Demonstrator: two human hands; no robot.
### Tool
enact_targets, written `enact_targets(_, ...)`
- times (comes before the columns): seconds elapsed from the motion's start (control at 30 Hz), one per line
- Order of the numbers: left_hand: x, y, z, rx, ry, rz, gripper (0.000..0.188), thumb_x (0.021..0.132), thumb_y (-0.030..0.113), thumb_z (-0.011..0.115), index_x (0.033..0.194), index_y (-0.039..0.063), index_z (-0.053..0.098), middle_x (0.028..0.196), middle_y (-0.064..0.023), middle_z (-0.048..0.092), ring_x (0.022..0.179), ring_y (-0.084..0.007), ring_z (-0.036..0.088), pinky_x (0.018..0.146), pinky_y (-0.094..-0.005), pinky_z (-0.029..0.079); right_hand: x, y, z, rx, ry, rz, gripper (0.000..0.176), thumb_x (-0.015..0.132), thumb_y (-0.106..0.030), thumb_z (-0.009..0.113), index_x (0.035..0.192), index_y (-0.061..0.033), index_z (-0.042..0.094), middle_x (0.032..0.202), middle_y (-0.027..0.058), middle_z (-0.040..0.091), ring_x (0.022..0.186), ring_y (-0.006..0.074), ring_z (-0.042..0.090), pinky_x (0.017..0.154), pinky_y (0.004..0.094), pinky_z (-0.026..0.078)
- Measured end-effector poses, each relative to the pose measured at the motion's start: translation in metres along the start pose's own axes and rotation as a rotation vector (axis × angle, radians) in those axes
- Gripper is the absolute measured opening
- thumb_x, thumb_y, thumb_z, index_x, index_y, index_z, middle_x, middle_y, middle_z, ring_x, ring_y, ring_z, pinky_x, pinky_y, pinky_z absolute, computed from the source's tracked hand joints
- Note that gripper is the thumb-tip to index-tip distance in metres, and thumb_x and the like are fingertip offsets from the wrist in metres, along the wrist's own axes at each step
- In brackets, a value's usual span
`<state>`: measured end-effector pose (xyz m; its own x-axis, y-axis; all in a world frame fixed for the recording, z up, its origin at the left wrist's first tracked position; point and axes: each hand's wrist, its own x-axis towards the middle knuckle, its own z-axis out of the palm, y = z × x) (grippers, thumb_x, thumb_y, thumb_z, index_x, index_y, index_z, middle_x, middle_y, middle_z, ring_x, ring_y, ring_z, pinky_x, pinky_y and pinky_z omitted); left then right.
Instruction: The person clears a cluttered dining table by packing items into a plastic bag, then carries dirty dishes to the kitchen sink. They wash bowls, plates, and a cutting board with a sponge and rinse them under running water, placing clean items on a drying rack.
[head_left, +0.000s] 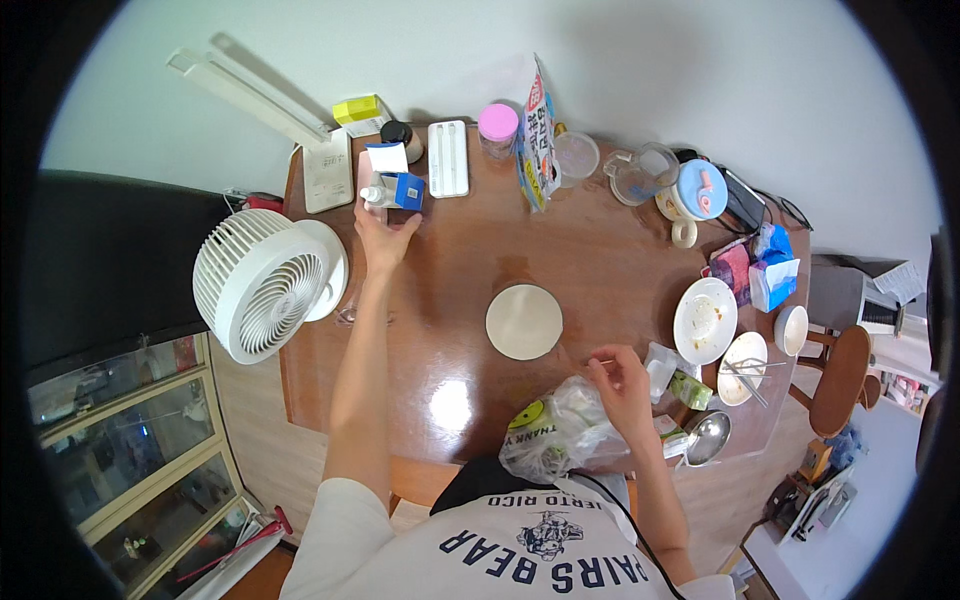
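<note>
My left hand (386, 236) reaches to the back left of the wooden table, its fingers spread around the near side of a small white-capped bottle (377, 196) and a blue and white box (409, 191). Whether the fingers touch either one is hard to tell. Over the near right part of the table is my right hand (622, 386), fingers curled, beside a crumpled clear plastic bag (566, 427) with green print. Whether it grips the bag's edge cannot be made out. A round cream-coloured disc (524, 322) lies between the hands.
A white fan (270, 289) stands left, near a desk lamp (328, 172). Along the back are a pink-lidded jar (498, 127), an upright printed packet (537, 142), a glass pitcher (634, 180) and a blue-lidded mug (697, 191). Used plates (705, 321), chopsticks and a metal bowl (708, 438) sit right.
</note>
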<state>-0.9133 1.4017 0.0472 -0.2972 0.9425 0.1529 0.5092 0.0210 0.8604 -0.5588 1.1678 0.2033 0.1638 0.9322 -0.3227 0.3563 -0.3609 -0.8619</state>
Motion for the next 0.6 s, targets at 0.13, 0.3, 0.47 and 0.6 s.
enact_targets(0.13,0.021,-0.012,0.031,-0.168,0.039,0.063,0.080,0.073,0.006,0.084,0.133,-0.009,0.032,0.127,-0.0248,0.050,0.114,-0.0289,0.057,0.091,-0.0370,0.051,-0.004,0.012,-0.004,-0.043,-0.007,-0.002,0.012,0.090,-0.004,0.065,0.101,-0.0002,0.063,0.094,0.0105,0.063,0.075,0.0164,0.065,0.064,0.0271,0.052)
enact_targets(0.3,0.043,-0.012,0.036,-0.124,0.009,-0.086,0.071,0.070,0.012,0.087,0.122,-0.008,0.042,0.122,-0.0263,0.056,0.108,-0.0295,0.061,0.083,-0.0374,0.053,-0.004,0.022,-0.005,-0.082,0.002,0.013,0.011,0.089,-0.006,0.066,0.098,0.0005,0.063,0.096,0.0116,0.065,0.073,0.0176,0.066,0.065,0.0269,0.050)
enact_targets(0.47,-0.009,0.016,0.025,-0.085,0.060,-0.147,0.091,0.074,0.011,0.085,0.141,-0.010,0.027,0.137,-0.0303,0.038,0.112,-0.0274,0.058,0.087,-0.0343,0.055,0.006,0.037,0.004,-0.165,-0.066,0.083,0.023,0.091,-0.011,0.064,0.110,-0.0006,0.058,0.101,0.0165,0.065,0.077,0.0230,0.067,0.069,0.0343,0.052)
enact_targets(0.6,-0.101,0.008,0.016,-0.137,-0.041,-0.100,0.043,0.090,0.012,0.069,0.127,0.000,0.050,0.116,-0.0104,0.056,0.100,-0.0180,0.057,0.089,-0.0307,0.048,0.026,0.062,0.043,-0.255,0.084,-0.161,0.034,0.092,-0.017,0.063,0.120,-0.0028,0.052,0.100,0.0203,0.064,0.081,0.0334,0.066,0.073,0.0433,0.052)
